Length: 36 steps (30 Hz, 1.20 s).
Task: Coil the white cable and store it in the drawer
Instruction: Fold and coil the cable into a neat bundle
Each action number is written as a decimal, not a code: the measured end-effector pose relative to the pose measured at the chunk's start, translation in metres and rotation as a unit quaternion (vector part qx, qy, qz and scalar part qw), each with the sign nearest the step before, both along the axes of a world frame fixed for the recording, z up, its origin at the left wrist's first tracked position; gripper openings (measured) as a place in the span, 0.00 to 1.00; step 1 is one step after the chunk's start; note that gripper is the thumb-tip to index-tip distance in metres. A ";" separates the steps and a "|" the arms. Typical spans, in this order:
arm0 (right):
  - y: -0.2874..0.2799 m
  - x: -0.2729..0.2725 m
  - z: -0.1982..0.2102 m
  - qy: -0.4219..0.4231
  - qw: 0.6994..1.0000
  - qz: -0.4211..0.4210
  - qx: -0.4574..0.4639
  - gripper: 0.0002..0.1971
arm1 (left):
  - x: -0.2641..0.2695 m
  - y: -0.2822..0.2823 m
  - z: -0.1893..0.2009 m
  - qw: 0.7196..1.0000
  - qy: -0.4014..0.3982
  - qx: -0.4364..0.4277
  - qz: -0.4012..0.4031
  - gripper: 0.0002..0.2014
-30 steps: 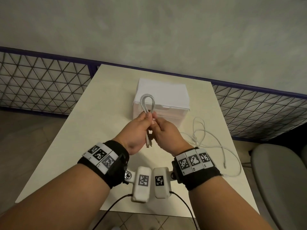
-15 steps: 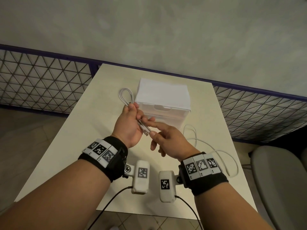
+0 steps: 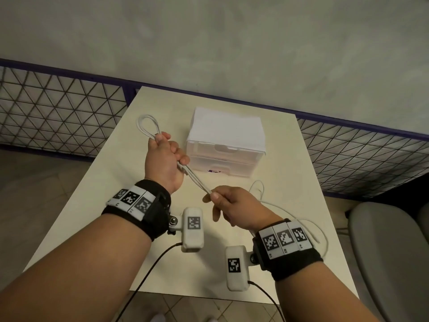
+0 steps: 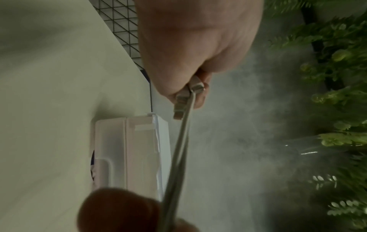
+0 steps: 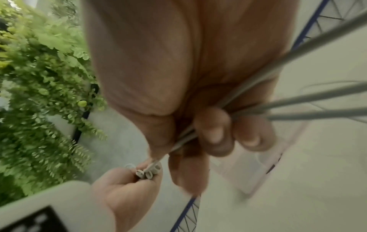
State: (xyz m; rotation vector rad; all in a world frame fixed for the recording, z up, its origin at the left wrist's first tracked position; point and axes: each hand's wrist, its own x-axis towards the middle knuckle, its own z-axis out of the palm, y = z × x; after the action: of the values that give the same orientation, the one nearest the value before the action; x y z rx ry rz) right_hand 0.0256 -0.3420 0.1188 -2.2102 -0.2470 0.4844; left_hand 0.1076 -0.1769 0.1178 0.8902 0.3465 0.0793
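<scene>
**A:** As listed from the head view, item one: white cable (image 3: 196,180). Where does it sit?

**B:** Left of frame centre, off the table (image 3: 97,182). One folded loop stands out above the left hand (image 3: 163,163), toward the upper left. Two strands run taut, side by side, down and right from that fist to the right hand (image 3: 234,205) at mid-frame. The slack lies in loose curves on the table at the right, behind the right wrist.

**A:** Item two: left hand, condition?

**B:** Fingers curled round the bundled cable. The left wrist view shows connector ends (image 4: 195,87) poking out beside the strands at the bottom of the fist (image 4: 190,51).

**A:** Item three: right hand?

**B:** Thumb and forefinger pinch the two strands. In the right wrist view the fingers (image 5: 214,133) are folded over the strands (image 5: 298,102), which leave toward the right edge of that frame.

**A:** Item four: the drawer?

**B:** White two-drawer box (image 3: 226,140), above frame centre, standing on the table, just right of the left hand. Both drawers pushed in; the lower drawer (image 3: 222,167) shows a dark mark at its handle recess. The cable does not touch the box.

**A:** Sundries?

**B:** Tagged wrist bands (image 3: 137,201) on both forearms, a mesh fence (image 3: 58,112) behind the table, a grey chair (image 3: 390,252) at lower right, green foliage (image 5: 39,78) in the wrist views.
</scene>
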 end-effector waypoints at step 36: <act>0.019 0.027 -0.006 -0.157 0.946 -0.238 0.156 0.18 | -0.039 -0.032 -0.023 0.944 0.009 0.183 -0.275 0.13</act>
State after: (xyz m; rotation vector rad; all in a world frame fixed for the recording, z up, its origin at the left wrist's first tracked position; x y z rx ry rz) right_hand 0.0530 -0.3234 0.1126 -1.9343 0.0488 -0.1669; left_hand 0.0689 -0.2089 0.0946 1.3293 0.0889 -0.3942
